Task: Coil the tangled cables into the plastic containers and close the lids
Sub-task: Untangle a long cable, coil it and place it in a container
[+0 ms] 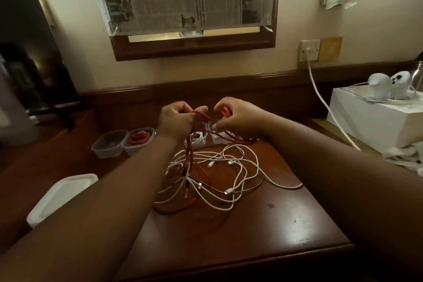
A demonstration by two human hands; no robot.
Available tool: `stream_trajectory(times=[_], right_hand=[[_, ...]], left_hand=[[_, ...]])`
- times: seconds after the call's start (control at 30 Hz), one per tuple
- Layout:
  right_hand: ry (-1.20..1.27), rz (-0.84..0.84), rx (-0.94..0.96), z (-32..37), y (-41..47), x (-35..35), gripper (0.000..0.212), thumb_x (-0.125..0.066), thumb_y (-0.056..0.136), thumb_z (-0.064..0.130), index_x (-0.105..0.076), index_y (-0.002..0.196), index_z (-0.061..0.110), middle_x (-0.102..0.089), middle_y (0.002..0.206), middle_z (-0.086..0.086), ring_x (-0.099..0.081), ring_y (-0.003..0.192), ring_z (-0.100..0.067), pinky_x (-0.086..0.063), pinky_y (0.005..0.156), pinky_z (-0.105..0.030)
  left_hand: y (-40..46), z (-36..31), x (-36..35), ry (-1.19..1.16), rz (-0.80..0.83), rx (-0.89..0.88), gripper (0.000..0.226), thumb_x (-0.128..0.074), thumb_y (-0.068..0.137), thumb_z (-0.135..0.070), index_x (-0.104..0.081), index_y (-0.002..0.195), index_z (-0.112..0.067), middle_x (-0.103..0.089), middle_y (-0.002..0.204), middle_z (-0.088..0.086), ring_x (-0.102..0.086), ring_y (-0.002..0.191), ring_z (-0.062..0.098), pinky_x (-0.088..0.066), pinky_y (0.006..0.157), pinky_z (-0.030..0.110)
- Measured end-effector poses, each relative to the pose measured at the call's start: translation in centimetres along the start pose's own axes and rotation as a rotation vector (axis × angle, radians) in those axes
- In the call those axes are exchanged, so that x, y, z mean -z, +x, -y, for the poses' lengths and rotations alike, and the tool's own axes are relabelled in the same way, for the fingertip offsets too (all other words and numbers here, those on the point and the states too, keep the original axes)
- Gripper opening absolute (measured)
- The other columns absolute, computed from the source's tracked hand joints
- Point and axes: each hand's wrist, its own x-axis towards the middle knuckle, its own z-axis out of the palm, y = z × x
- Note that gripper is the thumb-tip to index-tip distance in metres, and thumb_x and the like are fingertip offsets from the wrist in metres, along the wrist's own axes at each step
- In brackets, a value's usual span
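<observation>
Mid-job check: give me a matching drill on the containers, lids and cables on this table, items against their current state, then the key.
Items:
1. leftmost container
2. second container
3. white lids
4. red cable

States:
A. held up between both hands
B. stacked at the table's left edge, off the containers
C. open, no cable visible inside
D. open, holds a coiled red cable

Pairs: 1-C, 2-D, 3-B, 4-A. The left hand and right hand both grip the red cable above the white tangle.
</observation>
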Motion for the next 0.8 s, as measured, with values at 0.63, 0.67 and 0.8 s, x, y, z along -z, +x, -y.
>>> stream_trajectory(times=[0.63,0.67,0.8], right_hand=[[1.713,-0.26,0.187,2.2,-0.1,3.6,0.027,-0.04,0.105,0.03,-0.05,0.112,0.005,-0.072,0.091,-0.013,-0.073,0.089,-0.029,-0.058,0.086,-0.043],[1.696,-0.269,0.165,2.3,-0.2,3.5,0.026,-0.041,0.104,0.031,-0.051,0.107,0.007,-0.067,0.08,-0.01,-0.07,0.077,-0.024,-0.059,0.079,-0.039],[1.408,-0.316,0.015,1.8,0.3,2.7,0.026,-0.044,0.102,0.03,-0.05,0.081,0.015,-0.045,0.06,0.003,-0.037,0.047,-0.009,-0.038,0.048,-0.024]], left_hand=[[-3.9,5.6,-1.5,0.148,0.375,0.163,0.019,-0.071,0.088,-0.031,-0.061,0.079,-0.018,-0.06,0.074,0.002,-0.059,0.069,0.016,-0.054,0.066,0.033],[-3.9,5.3,-1.5,0.116,0.359,0.171,0.019,-0.067,0.091,-0.033,-0.063,0.083,-0.016,-0.061,0.077,0.002,-0.058,0.071,0.014,-0.052,0.065,0.027],[-2.1,3.4,-0.7,0.02,0.101,0.186,0.037,-0.06,0.094,-0.044,-0.066,0.086,-0.009,-0.059,0.072,0.002,-0.054,0.064,0.011,-0.046,0.054,0.02]])
